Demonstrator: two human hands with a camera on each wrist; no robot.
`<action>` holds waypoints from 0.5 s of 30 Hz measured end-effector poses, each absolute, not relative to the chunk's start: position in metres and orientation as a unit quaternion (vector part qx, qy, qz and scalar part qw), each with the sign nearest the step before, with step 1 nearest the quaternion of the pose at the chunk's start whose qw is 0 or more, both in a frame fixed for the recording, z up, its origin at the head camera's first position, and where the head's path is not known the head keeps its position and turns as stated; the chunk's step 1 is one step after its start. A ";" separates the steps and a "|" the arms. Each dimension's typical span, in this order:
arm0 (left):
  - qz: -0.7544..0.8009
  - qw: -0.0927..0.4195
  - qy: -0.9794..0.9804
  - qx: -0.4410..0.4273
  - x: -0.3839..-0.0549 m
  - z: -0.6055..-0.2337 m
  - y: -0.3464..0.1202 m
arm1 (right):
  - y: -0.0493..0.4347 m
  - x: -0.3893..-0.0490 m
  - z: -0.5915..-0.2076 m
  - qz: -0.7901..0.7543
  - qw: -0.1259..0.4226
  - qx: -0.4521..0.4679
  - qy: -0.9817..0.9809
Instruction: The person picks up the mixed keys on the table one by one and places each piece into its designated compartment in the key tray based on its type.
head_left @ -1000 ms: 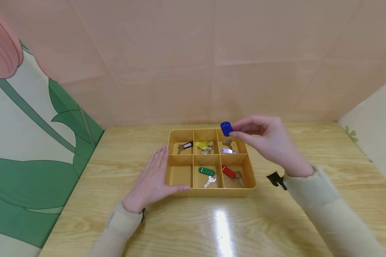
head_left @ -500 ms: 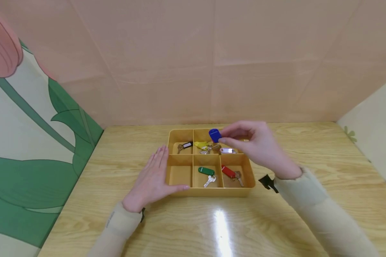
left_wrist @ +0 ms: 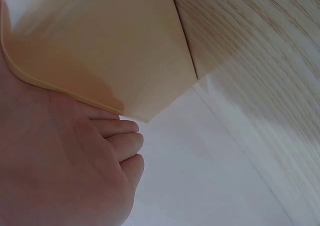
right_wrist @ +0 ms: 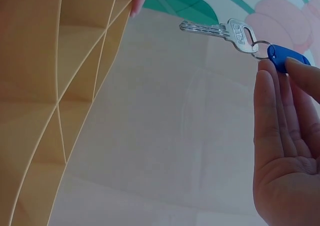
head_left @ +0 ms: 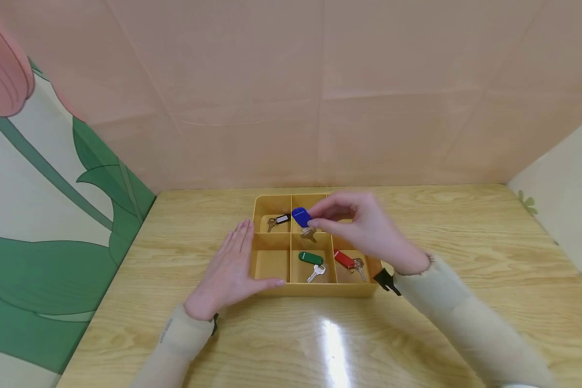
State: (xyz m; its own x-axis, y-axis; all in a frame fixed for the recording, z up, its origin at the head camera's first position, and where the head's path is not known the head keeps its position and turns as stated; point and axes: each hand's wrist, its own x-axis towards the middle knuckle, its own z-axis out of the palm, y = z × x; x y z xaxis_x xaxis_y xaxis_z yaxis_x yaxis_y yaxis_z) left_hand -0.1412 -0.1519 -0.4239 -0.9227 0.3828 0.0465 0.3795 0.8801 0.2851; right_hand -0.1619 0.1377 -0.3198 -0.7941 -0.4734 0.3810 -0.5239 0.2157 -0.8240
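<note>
Between thumb and fingertips, my right hand (head_left: pixel 364 223) pinches a blue key tag (head_left: pixel 301 217), with a silver key (right_wrist: pixel 217 31) hanging from its ring. It hovers over the middle of a yellow divided box (head_left: pixel 315 291). Against the box's left side lies my left hand (head_left: pixel 225 272), fingers straight, thumb along the front rim. A black-tagged key (head_left: pixel 282 219) lies in the back left compartment. The front middle one holds a green-tagged key (head_left: pixel 311 258), the front right a red-tagged key (head_left: pixel 345 260). My right hand hides the back right compartment. The front left compartment (head_left: pixel 273 264) is bare.
The box stands on a wood-grain table (head_left: pixel 252 345), close to a plain pinkish back wall (head_left: pixel 320 108). Printed panels with plants flank it, a green-leaf panel (head_left: pixel 34 269) on the left and a pale panel (head_left: pixel 572 188) on the right.
My right hand has moved left and slightly down with the blue-tagged key, from over the back right compartment to over the middle column. The left hand has stayed put.
</note>
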 end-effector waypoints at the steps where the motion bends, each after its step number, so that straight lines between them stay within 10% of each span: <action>1: 0.145 0.005 0.970 0.197 -0.141 -0.424 -0.152 | 0.136 -0.162 -0.320 0.539 0.021 0.320 -0.779; 15: 0.137 0.002 0.971 0.198 -0.142 -0.426 -0.152 | 0.116 -0.163 -0.331 0.551 0.006 0.345 -0.759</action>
